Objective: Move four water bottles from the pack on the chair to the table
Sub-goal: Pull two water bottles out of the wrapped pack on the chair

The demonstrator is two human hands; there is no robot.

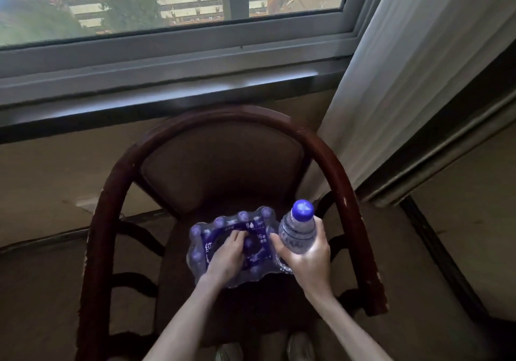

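Nearest to the camera are the two bare forearms, which reach down over the chair point(360, 221). The right hand point(307, 260) is closed around the body of one water bottle point(298, 232), holding it upright and just beside the right edge of the pack point(259, 237), with its purple cap on top. The left hand point(226, 257) lies on top of the pack with its fingers bent into the plastic wrap; I cannot tell if it grips a bottle there or only presses the pack down. The pack rests on the seat, near its front part. The desk is not visible from here, so the person must turn away to reach it. I think the risk is in the soft wrap: if the left hand pulls a bottle out strongly, the whole pack can slide toward the seat edge and fall on the floor. Also the thin bottle in the right hand can slip if the grip relaxes during turning.
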